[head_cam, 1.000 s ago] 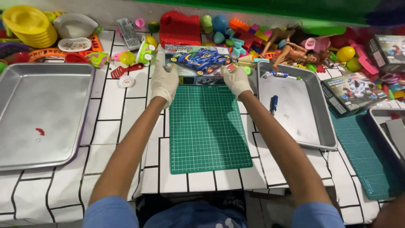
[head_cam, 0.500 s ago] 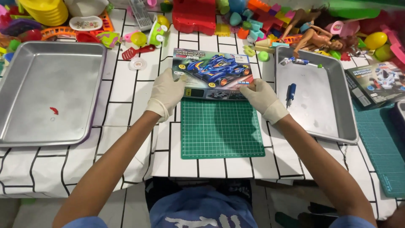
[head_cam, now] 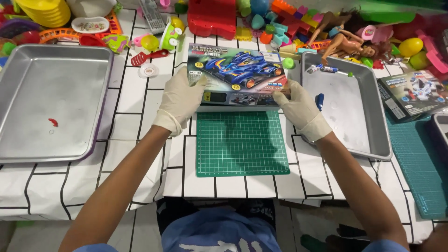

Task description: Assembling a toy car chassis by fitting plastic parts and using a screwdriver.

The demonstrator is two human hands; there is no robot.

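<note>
Cardboard model-car box [head_cam: 237, 77], printed with a blue racing car, sits clamped between two gloved hands: the left hand [head_cam: 179, 99] closes on its left edge with the thumb laid over the top face, and the right hand [head_cam: 298, 105] closes on its lower right corner, fingers curled over the face. Just under the grip, toward the person, lies a green cutting mat [head_cam: 240, 142], the box's near edge above the mat's far edge. Beside the right hand is a metal tray [head_cam: 373, 135] holding a small blue piece [head_cam: 319, 101]. Well out from the left hand lies a second metal tray [head_cam: 28, 140] with a red bit [head_cam: 53, 122]. Beyond the box, coloured toys [head_cam: 280, 23] crowd the tabletop
</note>
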